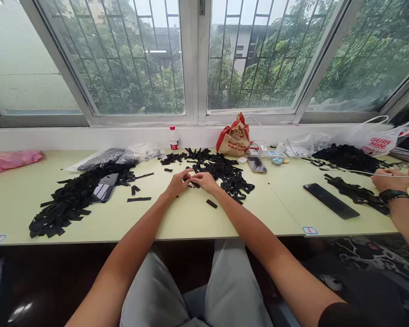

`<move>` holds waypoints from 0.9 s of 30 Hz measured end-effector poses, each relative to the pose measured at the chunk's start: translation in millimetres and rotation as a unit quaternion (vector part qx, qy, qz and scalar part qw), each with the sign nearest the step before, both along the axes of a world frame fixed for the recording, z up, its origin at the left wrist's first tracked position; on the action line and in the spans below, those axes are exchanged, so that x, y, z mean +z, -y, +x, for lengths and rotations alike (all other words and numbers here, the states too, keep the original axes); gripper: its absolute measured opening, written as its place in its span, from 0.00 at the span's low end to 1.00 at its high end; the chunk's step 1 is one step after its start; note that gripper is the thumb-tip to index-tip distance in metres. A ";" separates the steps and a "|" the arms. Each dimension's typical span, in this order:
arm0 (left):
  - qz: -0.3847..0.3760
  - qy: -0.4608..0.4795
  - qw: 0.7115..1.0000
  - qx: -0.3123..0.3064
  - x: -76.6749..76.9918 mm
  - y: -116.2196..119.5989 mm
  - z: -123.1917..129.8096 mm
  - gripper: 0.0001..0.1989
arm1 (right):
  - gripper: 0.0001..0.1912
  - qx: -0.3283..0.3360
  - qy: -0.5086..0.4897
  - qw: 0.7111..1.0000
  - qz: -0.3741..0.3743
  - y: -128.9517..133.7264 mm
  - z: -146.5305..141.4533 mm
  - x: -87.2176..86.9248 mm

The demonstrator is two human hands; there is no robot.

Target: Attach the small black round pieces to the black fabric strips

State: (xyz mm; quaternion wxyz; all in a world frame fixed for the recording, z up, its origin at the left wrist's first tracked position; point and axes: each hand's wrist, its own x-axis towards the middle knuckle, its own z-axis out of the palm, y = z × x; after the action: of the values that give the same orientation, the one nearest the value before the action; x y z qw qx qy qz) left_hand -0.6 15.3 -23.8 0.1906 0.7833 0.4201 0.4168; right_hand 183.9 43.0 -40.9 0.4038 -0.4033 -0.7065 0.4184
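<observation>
Worktop (272, 218) passable at centre-right of frame, between central black strip heap (224, 170) and dark flat slab (330, 200); left obstructed by long strip pile (61, 200).

black strip (194, 184) — partly hidden, pink plastic (12, 162), co-worker's forearm (404, 218) — cut off

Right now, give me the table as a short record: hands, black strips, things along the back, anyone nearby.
left hand: fingers bent, beside the right hand; left hand
right hand: at a small black strip; grip unclear
left heap: black strips, dark tablet against it
middle heap: black strips, beyond the hands and toward their right
loose: short strip, nearer than the hands
back: bottle, paper bag
nearby: co-worker's hand at far right, dark watch on the wrist
</observation>
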 end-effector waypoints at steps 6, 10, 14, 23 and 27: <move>-0.058 0.106 0.993 -0.011 -0.7 -5.8 -5.7 0.18 | 0.19 0.003 0.009 1.000 -0.023 -0.8 2.7 0.7; -0.110 0.155 0.981 0.041 4.5 1.1 -9.5 0.17 | 0.17 0.004 0.007 1.000 -0.018 0.1 4.1 1.5; -0.143 0.059 0.986 0.066 14.4 13.7 -20.7 0.12 | 0.18 0.008 -0.035 0.999 -0.020 2.4 6.2 0.8; -0.270 -0.139 0.946 -0.117 48.0 22.5 -57.3 0.11 | 0.18 0.000 -0.059 0.998 -0.027 2.2 6.6 -1.0; -0.262 -0.159 0.941 -0.140 44.5 15.9 -60.4 0.16 | 0.17 0.002 -0.062 0.998 -0.025 1.5 6.6 -0.7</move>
State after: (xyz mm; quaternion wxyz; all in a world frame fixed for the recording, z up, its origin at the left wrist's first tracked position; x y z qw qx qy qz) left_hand -61.0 -0.6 20.7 0.3762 0.8128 0.4253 0.1306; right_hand 190.4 41.5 -41.5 0.4353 -0.3854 -0.6703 0.4612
